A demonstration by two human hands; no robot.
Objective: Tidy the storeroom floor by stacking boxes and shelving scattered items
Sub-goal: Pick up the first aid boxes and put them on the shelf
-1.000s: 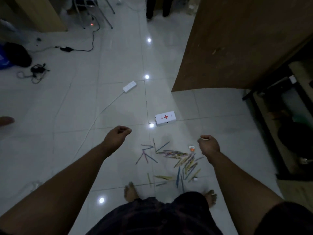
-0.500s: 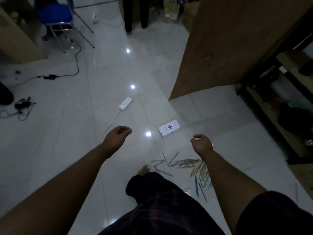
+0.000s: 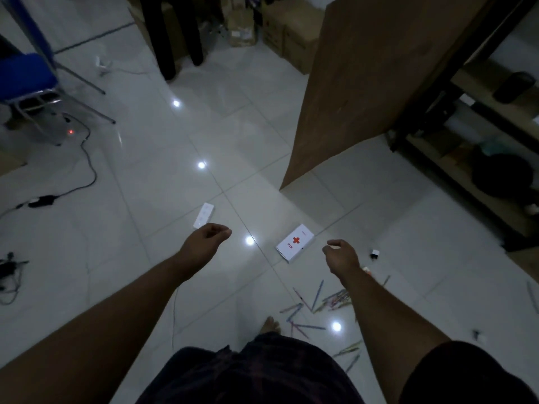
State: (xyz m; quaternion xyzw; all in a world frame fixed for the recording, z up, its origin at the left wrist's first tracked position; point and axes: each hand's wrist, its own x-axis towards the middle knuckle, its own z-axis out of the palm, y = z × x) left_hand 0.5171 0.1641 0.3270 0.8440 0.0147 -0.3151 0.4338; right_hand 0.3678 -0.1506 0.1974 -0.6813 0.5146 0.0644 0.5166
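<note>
A white first-aid box with a red cross lies flat on the tiled floor between my hands. Several coloured sticks are scattered on the floor under my right forearm. My left hand hovers in the air left of the box, fingers loosely curled, holding nothing. To the right of the box, my right hand hangs with loosely curled fingers and nothing visible in it. A small white and black item sits on the floor just right of that hand.
A white power strip lies beyond my left hand. A tall wooden panel stands ahead right, with a dark shelf unit beside it. A blue chair, cables, cardboard boxes and a person's legs are further off.
I have stepped forward and the view has tilted up. The coloured sticks now lie nearer my feet and the first-aid box sits between my hands. Both hands stay loosely curled.
</note>
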